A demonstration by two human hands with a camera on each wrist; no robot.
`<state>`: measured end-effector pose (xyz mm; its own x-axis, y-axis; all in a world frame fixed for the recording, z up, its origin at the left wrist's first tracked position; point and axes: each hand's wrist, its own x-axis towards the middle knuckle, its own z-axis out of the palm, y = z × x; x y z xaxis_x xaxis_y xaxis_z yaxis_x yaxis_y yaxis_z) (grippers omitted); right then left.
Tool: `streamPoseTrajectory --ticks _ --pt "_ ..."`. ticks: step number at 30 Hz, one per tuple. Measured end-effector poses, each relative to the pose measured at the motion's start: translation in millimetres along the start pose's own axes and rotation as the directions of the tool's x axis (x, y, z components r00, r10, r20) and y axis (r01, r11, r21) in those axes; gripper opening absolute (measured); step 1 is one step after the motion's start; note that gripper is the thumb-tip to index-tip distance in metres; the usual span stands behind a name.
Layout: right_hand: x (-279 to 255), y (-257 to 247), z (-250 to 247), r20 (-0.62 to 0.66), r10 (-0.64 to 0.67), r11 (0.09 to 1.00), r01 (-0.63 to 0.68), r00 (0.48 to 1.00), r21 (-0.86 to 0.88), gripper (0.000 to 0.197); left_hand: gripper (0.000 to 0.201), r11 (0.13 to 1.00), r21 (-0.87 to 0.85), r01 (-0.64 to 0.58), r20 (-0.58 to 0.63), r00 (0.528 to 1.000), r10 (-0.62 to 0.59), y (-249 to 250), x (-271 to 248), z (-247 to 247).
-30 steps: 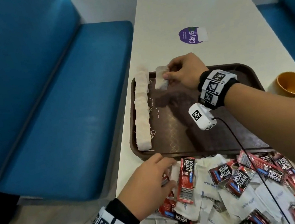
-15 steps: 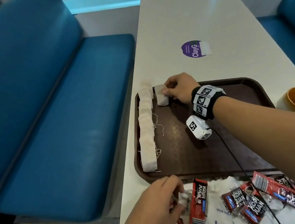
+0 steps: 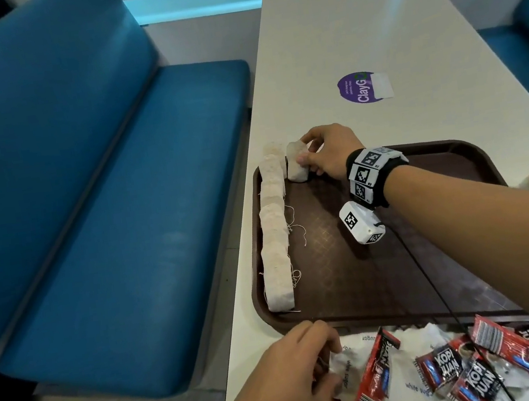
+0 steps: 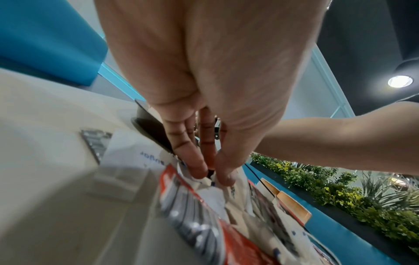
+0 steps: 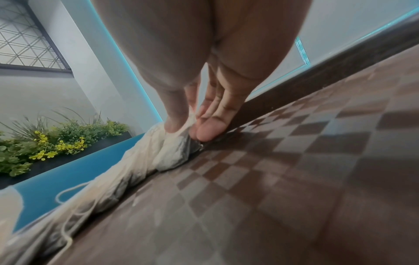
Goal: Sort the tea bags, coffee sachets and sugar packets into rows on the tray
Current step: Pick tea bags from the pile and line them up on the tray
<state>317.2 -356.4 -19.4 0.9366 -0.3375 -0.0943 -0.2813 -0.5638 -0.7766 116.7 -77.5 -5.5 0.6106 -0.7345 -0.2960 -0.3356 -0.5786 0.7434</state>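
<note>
Pinching a tea bag (image 3: 296, 166) at the tray's (image 3: 357, 314) far-left corner, my right hand (image 3: 327, 152) sets it lengthwise beside the row of tea bags (image 3: 274, 233). My left hand (image 3: 281, 381), nearer the pile, pinches a white sugar packet (image 3: 341, 361).

Right hand (image 3: 329, 152) lowered tea bag (image 3: 297, 165) onto tray (image 3: 447, 154) beside the row

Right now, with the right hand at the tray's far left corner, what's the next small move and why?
Probably let go: the right hand pinches a tea bag already resting on the tray beside the far end of the tea bag row. It looks placed, starting a second column, so releasing and drawing back seems right. The left hand already pinches a white sugar packet from the pile.
</note>
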Motion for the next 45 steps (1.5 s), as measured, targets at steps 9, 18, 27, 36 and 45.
streamPoseTrajectory --ticks 9,18,27,36,45 --pt "-17 -6 -18 0.041 0.023 0.999 -0.022 0.999 -0.025 0.04 0.025 0.994 -0.024 -0.104 -0.047 0.994 0.102 3 -5 0" --pt "-120 -35 -70 0.236 -0.117 0.946 0.18 0.965 -0.269 0.009 0.042 0.978 -0.2 -0.057 -0.146 0.989 0.028 1 -11 5" --pt "-292 -15 -79 0.534 -0.099 0.946 0.246 0.839 -0.211 0.009 0.03 0.999 -0.013 0.04 -0.28 0.959 -0.042 -17 -36 1" --pt "-385 26 -36 0.634 -0.077 0.893 0.336 0.769 -0.298 0.022 0.024 0.96 0.269 -0.078 -0.31 0.937 0.163 -17 -65 12" --pt "-394 24 -1 0.602 -0.108 0.845 0.392 0.791 -0.363 0.024 0.012 0.894 0.301 -0.332 0.102 0.943 0.316 9 -80 76"
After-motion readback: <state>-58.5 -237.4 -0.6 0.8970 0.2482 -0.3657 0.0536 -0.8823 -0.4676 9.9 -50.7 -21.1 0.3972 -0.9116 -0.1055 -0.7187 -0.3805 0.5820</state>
